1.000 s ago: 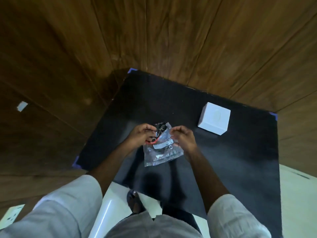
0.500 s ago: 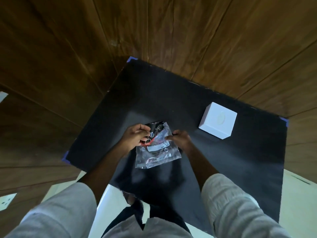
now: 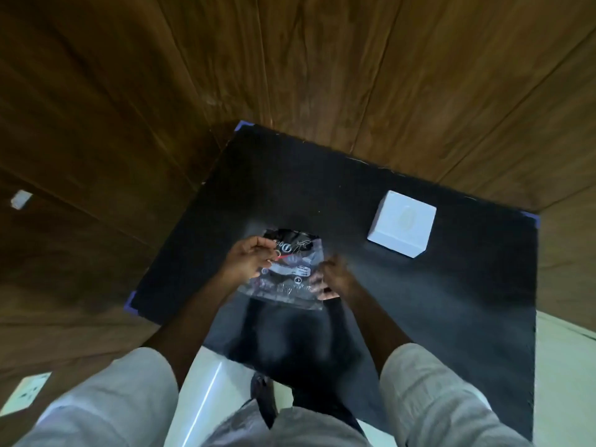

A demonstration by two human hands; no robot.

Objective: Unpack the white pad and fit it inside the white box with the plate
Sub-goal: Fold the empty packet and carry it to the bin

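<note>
**Q:** Fingers (image 3: pixel 258 250) of your left hand (image 3: pixel 246 261): what do they grip?

**A:** They are pinched together on the printed top of the clear packet (image 3: pixel 285 272), near its left corner. Your right hand (image 3: pixel 332 279) has slid down from that top edge to the packet's right side, fingers curled and closed on the plastic near its lower corner.

**Q:** What does that shift mean for you?

**A:** Probably a change of grip. With one hand high and one low, you can pull the plastic taut to tear or peel it. The packet looks sealed, and the white pad cannot be made out through it, so unpacking has barely begun.

**Q:** Where is the rest?

**A:** You hold the packet just above the black mat (image 3: pixel 451 317), towards its near left side. The white box (image 3: pixel 403 222) sits shut, well apart, near the mat's far right corner. No plate shows; it may be inside.
</note>
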